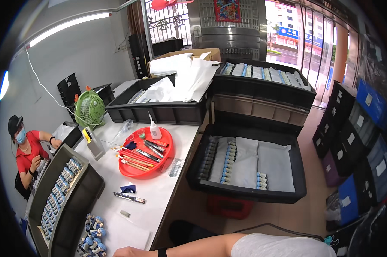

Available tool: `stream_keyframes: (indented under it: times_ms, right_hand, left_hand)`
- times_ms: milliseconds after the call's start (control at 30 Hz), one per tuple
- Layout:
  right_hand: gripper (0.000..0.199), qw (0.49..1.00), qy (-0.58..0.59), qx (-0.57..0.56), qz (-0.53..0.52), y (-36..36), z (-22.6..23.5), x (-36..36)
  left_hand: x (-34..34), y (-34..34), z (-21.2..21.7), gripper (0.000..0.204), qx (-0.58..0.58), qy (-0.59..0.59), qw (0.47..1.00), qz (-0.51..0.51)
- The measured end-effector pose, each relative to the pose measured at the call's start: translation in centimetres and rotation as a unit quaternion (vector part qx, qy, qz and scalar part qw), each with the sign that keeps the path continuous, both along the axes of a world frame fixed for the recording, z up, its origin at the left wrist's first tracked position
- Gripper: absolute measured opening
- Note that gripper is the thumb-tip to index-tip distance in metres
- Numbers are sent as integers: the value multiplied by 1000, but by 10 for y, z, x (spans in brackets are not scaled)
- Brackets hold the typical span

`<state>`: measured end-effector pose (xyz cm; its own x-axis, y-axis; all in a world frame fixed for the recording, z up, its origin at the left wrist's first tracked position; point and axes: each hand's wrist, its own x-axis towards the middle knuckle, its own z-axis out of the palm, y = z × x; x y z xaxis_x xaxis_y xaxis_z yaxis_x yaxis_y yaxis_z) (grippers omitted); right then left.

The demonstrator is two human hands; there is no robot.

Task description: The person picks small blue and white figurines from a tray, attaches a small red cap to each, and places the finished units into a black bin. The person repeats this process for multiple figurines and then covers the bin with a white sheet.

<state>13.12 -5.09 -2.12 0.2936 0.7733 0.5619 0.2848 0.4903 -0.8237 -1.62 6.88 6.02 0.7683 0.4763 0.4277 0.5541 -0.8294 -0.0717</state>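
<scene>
Only my left hand (131, 252) shows, at the frame's bottom edge, grip unreadable, reaching just beside the heap of small blue-and-white figurines (92, 240); right hand unseen. I judge picking one up comes next, needing a closer look.

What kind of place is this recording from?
Probably a small workshop for hand-painting figurines. Black crates hold rows of small blue-and-white figures, a red tray on the white table holds brushes, and a co-worker sits at the far end.

Tray (129, 171) on table (159, 201) w/ fan (89, 109) behind, crate (296, 188) right.
</scene>
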Motion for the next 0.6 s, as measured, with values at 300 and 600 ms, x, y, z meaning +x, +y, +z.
stream_keyframes:
  times_ms: [300,600]
  right_hand:
    - [29,995,94,-26,-33,-11,18,5]
    - [23,979,128,-107,115,-1,5,16]
  left_hand:
    - [12,-47,20,14,-200,-68,975,-60]
    - [2,-50,-19,39,-548,-389,738,-56]
